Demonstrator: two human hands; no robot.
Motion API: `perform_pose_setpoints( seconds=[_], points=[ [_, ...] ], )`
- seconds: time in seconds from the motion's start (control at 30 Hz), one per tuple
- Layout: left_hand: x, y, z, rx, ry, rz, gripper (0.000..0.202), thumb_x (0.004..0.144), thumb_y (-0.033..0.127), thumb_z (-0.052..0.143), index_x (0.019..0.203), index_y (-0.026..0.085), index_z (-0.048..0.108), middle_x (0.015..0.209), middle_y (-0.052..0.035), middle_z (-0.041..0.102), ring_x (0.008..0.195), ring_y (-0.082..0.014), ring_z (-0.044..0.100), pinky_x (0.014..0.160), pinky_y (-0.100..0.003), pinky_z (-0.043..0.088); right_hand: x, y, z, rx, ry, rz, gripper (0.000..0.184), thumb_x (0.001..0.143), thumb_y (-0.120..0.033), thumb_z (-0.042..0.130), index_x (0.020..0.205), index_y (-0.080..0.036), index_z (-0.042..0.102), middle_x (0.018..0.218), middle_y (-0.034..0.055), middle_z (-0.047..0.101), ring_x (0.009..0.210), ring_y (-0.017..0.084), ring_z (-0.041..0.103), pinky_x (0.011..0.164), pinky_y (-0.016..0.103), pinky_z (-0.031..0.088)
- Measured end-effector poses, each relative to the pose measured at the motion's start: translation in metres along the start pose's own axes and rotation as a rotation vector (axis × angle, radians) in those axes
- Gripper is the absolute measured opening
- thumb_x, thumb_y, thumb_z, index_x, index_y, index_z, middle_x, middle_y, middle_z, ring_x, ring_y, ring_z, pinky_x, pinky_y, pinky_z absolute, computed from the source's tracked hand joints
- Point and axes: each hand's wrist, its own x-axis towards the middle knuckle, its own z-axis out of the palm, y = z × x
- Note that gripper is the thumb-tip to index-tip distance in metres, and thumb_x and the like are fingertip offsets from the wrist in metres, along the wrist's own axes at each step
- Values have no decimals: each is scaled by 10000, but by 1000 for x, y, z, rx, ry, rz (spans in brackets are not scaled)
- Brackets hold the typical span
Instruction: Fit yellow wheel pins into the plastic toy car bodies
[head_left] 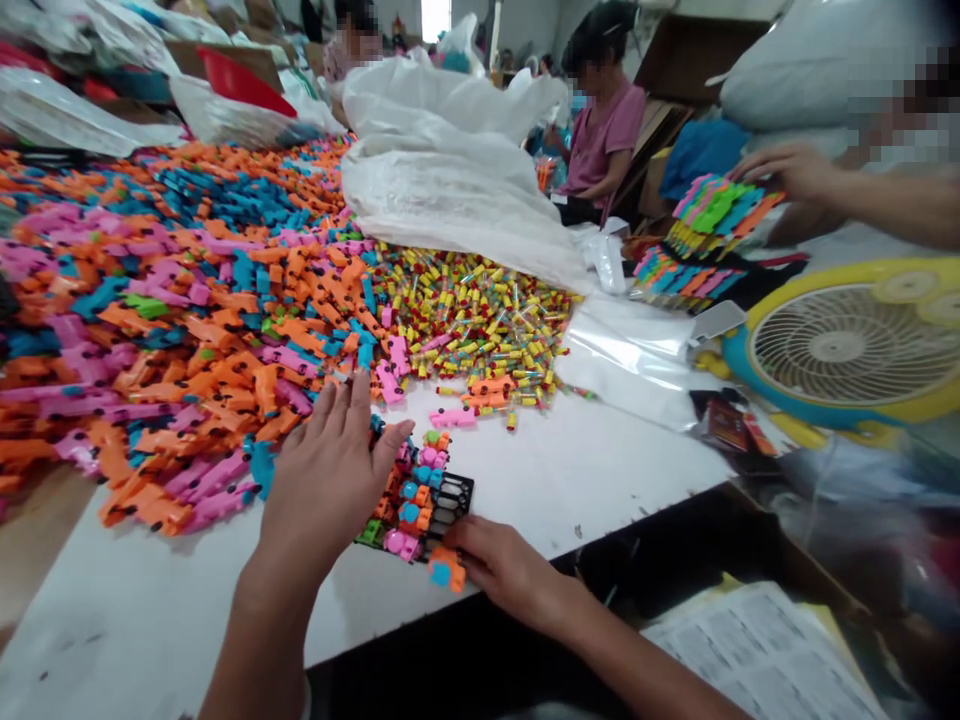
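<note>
A black slotted tray [454, 492] lies on the white table, partly filled with rows of small orange, pink, blue and green plastic toys. My left hand [322, 485] stretches its fingers over the tray's left side toward the loose pile, thumb apart, and hides part of the tray. At the tray's near right corner, my right hand [514, 570] has its fingers closed on an orange toy piece [448, 570] with a blue part. Some slots beside those fingertips show bare. Just beyond the tray lie a pink toy piece [453, 418] and orange pieces [491, 390].
A big heap of colored toy pieces [217, 370] spreads left. Small yellow-capped tubes [472, 310] lie behind, below a white sack [450, 160]. A yellow fan [840, 345] stands right. A co-worker's hand [795, 170] holds filled racks; another person [604, 130] sits behind.
</note>
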Motion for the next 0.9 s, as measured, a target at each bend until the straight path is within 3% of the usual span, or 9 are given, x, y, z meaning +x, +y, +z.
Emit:
perform_pose_setpoints(
  seconds=[0.1, 0.17, 0.2, 0.33, 0.53, 0.7, 0.8, 0.9],
  points=[
    [0, -2, 1, -1, 9, 10, 836, 904, 649, 63, 1490, 64, 169, 1517, -183, 331, 1418, -313, 272, 1066, -502, 360, 9, 16, -35, 24, 173, 43, 205, 912, -165, 497, 1078, -226, 601, 965, 18, 629, 781, 125, 616, 763, 236, 495],
    [1, -2, 1, 5, 5, 13, 829, 904, 650, 64, 1494, 75, 155, 1524, -175, 321, 1421, -308, 266, 1063, -503, 364, 24, 34, -62, -151, 404, 61, 285, 926, -107, 403, 1113, -210, 592, 1005, 38, 607, 769, 119, 602, 785, 256, 484],
    [1, -2, 1, 9, 1, 11, 826, 904, 648, 59, 1496, 79, 149, 1526, -172, 319, 1423, -305, 264, 1063, -503, 364, 33, 43, -74, -293, 464, 74, 308, 919, -92, 403, 1136, -202, 591, 1073, 59, 593, 886, 147, 594, 830, 278, 470],
    [2, -3, 1, 15, -16, 4, 834, 901, 647, 39, 1496, 72, 141, 1529, -173, 310, 1423, -304, 263, 1068, -498, 361, 70, 60, -91, -772, 379, 132, 216, 912, -140, 501, 1080, -180, 630, 1049, 80, 598, 993, 203, 529, 842, 303, 428],
    [0, -2, -1, 13, -34, 1, 814, 907, 642, 69, 1499, 88, 148, 1532, -154, 312, 1430, -290, 252, 1083, -487, 350, 83, 49, -76, -771, 319, 161, 133, 910, -192, 535, 963, -170, 655, 993, 101, 608, 941, 225, 541, 811, 332, 408],
    [1, 0, -3, -28, -68, -35, 787, 918, 627, 133, 1505, 103, 119, 1552, -136, 270, 1442, -277, 218, 1119, -485, 307, 59, 43, -74, -546, 332, 230, 107, 886, -200, 543, 992, -199, 557, 941, 40, 621, 843, 179, 588, 700, 276, 433],
    [2, -1, -3, -57, -78, -10, 776, 922, 617, 169, 1506, 109, 122, 1560, -131, 249, 1446, -279, 200, 1142, -487, 269, 34, 34, -56, 13, 277, 252, 132, 884, -273, 537, 980, -212, 470, 826, -14, 600, 645, 131, 595, 611, 256, 462],
    [2, 0, -4, -80, -81, 8, 774, 928, 604, 168, 1504, 89, 117, 1562, -147, 232, 1447, -290, 193, 1147, -495, 261, 16, 24, -28, 568, 84, 200, 145, 868, -294, 547, 944, -206, 460, 708, -31, 597, 571, 124, 600, 586, 257, 489]
  ],
)
